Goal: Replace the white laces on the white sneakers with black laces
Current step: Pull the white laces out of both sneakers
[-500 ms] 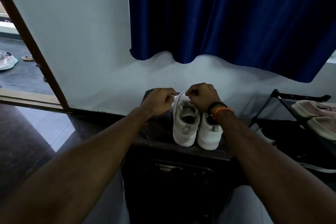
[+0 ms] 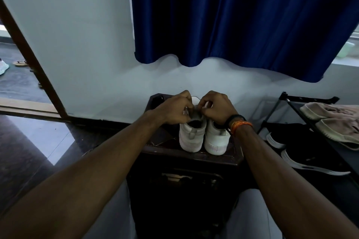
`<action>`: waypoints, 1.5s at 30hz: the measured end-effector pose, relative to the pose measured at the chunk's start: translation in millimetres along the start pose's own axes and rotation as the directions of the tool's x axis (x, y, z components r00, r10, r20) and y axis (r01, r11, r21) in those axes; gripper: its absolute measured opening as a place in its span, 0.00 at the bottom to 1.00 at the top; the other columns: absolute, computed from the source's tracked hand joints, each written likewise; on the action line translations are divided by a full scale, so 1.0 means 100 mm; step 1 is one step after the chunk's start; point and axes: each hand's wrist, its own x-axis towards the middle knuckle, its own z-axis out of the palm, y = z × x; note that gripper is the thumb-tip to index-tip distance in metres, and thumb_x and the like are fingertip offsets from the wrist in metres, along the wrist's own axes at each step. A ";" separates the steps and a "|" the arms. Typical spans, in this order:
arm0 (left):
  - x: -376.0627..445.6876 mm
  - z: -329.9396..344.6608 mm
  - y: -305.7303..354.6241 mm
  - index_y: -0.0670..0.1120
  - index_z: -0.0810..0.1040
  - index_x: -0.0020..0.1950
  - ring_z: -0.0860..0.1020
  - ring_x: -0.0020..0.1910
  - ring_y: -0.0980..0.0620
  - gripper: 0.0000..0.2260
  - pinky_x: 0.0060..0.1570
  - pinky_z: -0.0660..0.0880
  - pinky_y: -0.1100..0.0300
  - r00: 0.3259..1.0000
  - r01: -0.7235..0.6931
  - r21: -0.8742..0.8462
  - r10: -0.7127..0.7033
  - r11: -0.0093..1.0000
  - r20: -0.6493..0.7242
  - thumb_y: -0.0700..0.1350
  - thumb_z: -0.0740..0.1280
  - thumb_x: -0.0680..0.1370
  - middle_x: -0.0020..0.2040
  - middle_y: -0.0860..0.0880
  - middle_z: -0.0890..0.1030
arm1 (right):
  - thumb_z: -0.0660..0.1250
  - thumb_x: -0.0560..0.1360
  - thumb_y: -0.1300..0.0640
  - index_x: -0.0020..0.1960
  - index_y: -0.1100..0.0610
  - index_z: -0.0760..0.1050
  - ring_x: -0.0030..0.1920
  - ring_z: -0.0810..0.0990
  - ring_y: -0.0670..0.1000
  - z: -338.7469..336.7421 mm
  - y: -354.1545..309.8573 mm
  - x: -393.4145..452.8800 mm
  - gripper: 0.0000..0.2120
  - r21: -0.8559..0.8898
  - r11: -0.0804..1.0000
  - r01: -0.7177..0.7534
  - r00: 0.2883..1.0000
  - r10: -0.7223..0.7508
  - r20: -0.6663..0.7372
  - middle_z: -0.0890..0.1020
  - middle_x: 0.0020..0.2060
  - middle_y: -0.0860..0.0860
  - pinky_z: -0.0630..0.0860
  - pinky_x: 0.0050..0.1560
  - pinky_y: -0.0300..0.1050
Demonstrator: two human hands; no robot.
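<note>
Standing heel-toward-camera on a dark wooden cabinet [image 2: 186, 158], two white sneakers sit side by side and touching: the left sneaker [image 2: 191, 136] and the right sneaker [image 2: 215, 138]. Both hands work at the top of the left sneaker. The left hand [image 2: 174, 109] has its fingers curled at the tongue, pinching what looks like the white lace [image 2: 194, 97], a thin loop of which arcs up between the two hands. The right hand [image 2: 216, 107] is likewise curled, fingertips pinched just beside the left hand's, apparently on the same lace, though the exact grip is too small to tell. A black band and orange thread [image 2: 240, 125] circle the right wrist. Behind hangs a blue curtain [image 2: 242, 15]; to the right, a black shoe rack [image 2: 310, 106] holds other shoes.
</note>
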 end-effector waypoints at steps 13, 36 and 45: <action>0.13 -0.20 0.02 0.39 0.78 0.52 0.75 0.50 0.52 0.11 0.51 0.69 0.59 0.996 0.091 -0.127 -0.090 0.988 0.011 0.45 0.61 0.85 0.53 0.48 0.74 | 0.74 0.72 0.54 0.48 0.51 0.86 0.58 0.73 0.53 0.02 -0.02 0.02 0.06 -0.159 0.985 0.066 0.993 -0.049 0.110 0.79 0.57 0.49 0.72 0.53 0.46; 0.04 -0.41 -0.37 0.41 0.78 0.48 0.67 0.29 0.53 0.03 0.26 0.65 0.62 0.585 0.285 -0.908 -0.806 0.307 -0.089 0.35 0.69 0.75 0.34 0.47 0.72 | 0.67 0.80 0.53 0.46 0.61 0.82 0.33 0.80 0.49 -0.31 -0.44 0.23 0.12 0.551 0.828 -0.099 0.974 0.193 -0.115 0.81 0.30 0.53 0.80 0.39 0.44; -0.12 -0.13 -0.65 0.39 0.78 0.42 0.72 0.25 0.50 0.05 0.25 0.68 0.62 0.546 0.518 -0.746 -0.833 0.420 -0.089 0.38 0.66 0.77 0.31 0.44 0.78 | 0.70 0.76 0.62 0.48 0.58 0.84 0.36 0.81 0.42 -0.27 -0.35 0.35 0.05 0.224 0.971 -0.087 0.986 0.051 0.160 0.84 0.37 0.49 0.76 0.39 0.36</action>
